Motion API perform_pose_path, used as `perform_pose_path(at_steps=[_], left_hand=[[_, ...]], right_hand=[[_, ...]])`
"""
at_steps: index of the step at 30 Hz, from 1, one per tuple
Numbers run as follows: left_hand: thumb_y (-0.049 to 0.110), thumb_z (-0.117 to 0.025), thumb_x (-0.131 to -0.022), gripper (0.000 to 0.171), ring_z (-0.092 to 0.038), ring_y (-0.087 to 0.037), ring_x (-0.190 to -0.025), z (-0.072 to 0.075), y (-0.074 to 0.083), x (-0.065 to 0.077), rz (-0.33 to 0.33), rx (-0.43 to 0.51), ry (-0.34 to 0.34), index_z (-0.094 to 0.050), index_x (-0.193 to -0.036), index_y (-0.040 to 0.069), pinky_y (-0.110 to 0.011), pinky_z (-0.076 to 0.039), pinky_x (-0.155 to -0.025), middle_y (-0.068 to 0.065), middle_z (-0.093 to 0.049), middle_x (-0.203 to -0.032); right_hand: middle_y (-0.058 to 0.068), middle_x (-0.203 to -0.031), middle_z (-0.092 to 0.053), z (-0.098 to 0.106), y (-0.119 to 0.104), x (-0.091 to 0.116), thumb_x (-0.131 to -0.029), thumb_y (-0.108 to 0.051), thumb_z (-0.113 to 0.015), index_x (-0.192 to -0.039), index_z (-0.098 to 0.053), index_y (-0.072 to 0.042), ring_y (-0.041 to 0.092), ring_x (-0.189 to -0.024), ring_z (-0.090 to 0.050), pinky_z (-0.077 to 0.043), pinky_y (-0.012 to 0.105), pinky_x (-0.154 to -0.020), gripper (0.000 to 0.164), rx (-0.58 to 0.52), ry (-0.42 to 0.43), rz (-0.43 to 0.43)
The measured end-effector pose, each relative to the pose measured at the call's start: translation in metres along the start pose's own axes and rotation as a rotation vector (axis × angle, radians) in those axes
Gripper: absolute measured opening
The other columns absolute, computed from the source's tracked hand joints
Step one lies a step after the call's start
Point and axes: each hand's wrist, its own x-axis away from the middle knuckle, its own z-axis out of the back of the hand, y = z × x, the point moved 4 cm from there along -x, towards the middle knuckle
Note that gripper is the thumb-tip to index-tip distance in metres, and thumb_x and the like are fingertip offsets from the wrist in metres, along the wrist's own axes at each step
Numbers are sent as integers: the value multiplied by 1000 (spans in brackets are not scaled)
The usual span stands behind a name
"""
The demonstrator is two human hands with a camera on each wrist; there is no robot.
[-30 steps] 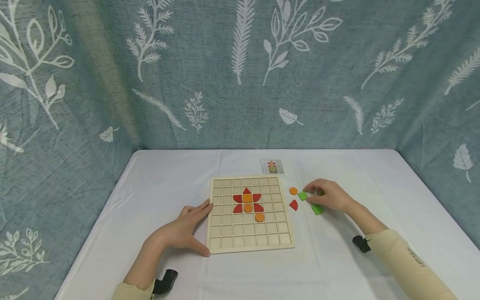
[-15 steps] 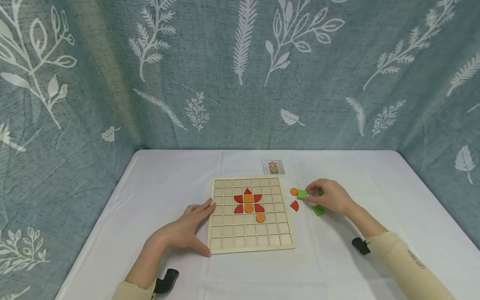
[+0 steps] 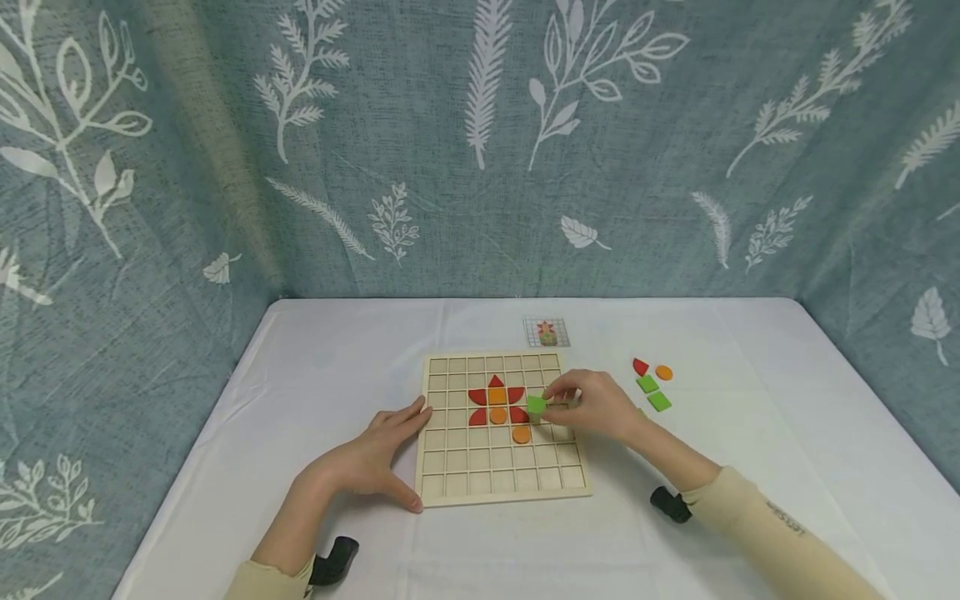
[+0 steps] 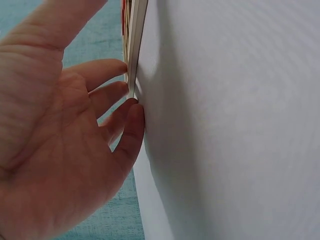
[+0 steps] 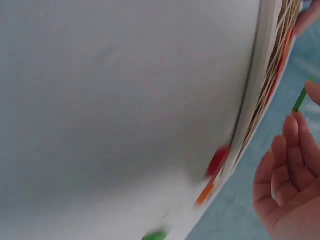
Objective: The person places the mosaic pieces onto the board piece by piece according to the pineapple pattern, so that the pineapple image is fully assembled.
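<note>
My right hand [image 3: 596,404] pinches a green square tile [image 3: 536,404] between thumb and fingertips, above the right half of a wooden grid board [image 3: 502,483]. The right wrist view shows the tile [image 5: 300,100] edge-on, over the board. My left hand [image 3: 367,462] lies spread along the board's left side, fingertips on the edge and thumb at the near left corner. On the board, a red triangle [image 3: 496,381] tops an orange square [image 3: 497,396] and an orange circle [image 3: 498,415], flanked by several red quarter-circles [image 3: 477,417]. Another orange circle [image 3: 521,434] lies lower right.
Beyond my right hand lie a red quarter-circle [image 3: 640,366], an orange circle [image 3: 664,372] and green squares [image 3: 659,402]. Red [image 5: 218,162] and orange [image 5: 205,194] pieces beside the board show in the right wrist view. A patterned card [image 3: 547,332] lies behind the board.
My right hand has picked the green square from the loose pieces and carried it left over the board, uncovering pieces at the right. My left hand stays at the board's edge.
</note>
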Motion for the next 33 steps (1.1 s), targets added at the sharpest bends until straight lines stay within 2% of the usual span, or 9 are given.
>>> perform_pose_path(at_steps=[6, 11, 19, 28, 33], left_hand=[[38, -93, -56, 123, -18, -35, -141, -1, -1, -2, 10, -4, -4, -27, -153, 4, -59, -26, -109, -12, -12, -162], [38, -93, -56, 122, -18, -34, -141, -1, -1, -1, 9, -3, -4, -27, -154, 5, -58, -26, -109, -11, -12, -162], [38, -93, -58, 121, -20, -35, -139, 0, -2, 0, -20, -14, -3, -27, -153, 3, -58, -27, -108, -13, -13, -162], [39, -93, -58, 122, -20, -35, -139, -1, -3, 0, -26, -15, -6, -26, -153, 3, -58, -27, -108, -13, -12, -162], [39, -93, -57, 122, -19, -35, -140, -1, -3, 0, -16, -7, -10, -26, -153, 3, -59, -27, -108, -13, -12, -162]], right_hand=[[-11, -82, -65, -26, -21, -10, -80, -25, -80, -92, -74, -16, 8, -75, -56, -49, 26, -65, 16, 1, -85, 39], [-13, -79, -64, -37, -31, -14, -79, -25, -80, -91, -75, -14, 6, -75, -55, -48, 23, -66, 16, 44, -109, 88], [-15, -76, -62, -41, -38, -13, -79, -26, -81, -88, -75, -18, 7, -76, -51, -45, 23, -66, 14, 178, -114, 131], [-13, -78, -63, -41, -41, -10, -79, -27, -81, -90, -75, -17, 6, -77, -52, -46, 23, -69, 16, 196, -112, 171], [-15, -82, -64, -40, -37, -8, -80, -28, -81, -91, -74, -19, 6, -79, -53, -46, 26, -73, 16, 171, -111, 165]])
